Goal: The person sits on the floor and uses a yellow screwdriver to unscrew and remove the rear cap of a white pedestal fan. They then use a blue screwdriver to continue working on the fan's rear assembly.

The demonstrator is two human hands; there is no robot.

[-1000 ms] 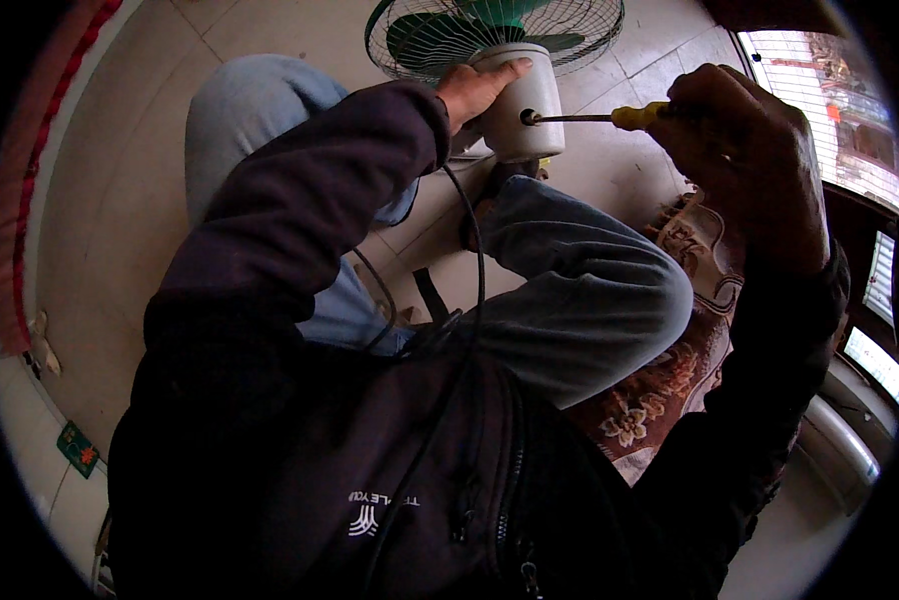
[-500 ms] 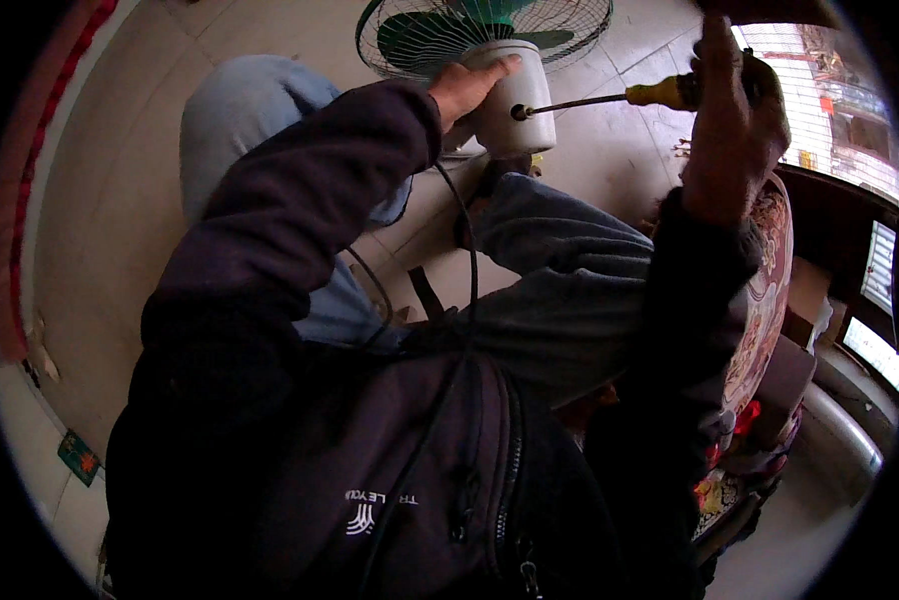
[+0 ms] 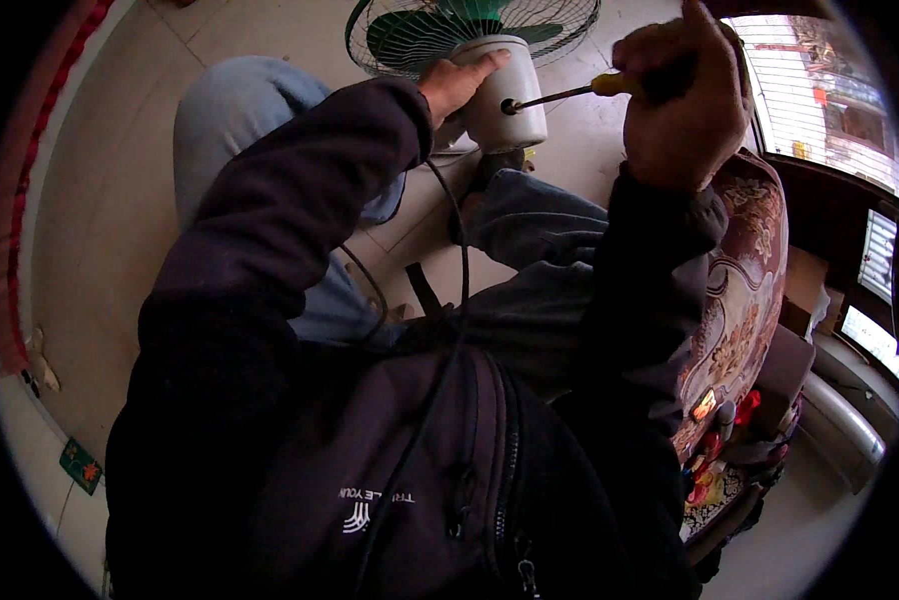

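A fan lies before me at the top of the view, with a white motor housing (image 3: 500,125) and green blades (image 3: 410,35) behind a wire guard (image 3: 365,55). My left hand (image 3: 458,87) grips the housing from its left side, thumb lying across the top. In my right hand (image 3: 690,125) is a screwdriver (image 3: 562,96) with a yellow handle; its shaft enters a dark round hole in the housing's side. The tip is hidden inside. The right fingers are curled about the handle's end, partly in shadow.
My jeans-clad legs (image 3: 240,130) are spread around the fan. A dark cord (image 3: 464,260) runs from near the housing over my jacket. At right stand a patterned upholstered seat (image 3: 740,290), a bright window (image 3: 820,90) and a pale curved tube (image 3: 840,430). A red-edged curtain (image 3: 15,230) hangs at left.
My right hand and the screwdriver have shifted left towards the housing, and less of the shaft shows. The fan and left hand appear slightly further left. More of the patterned seat is visible.
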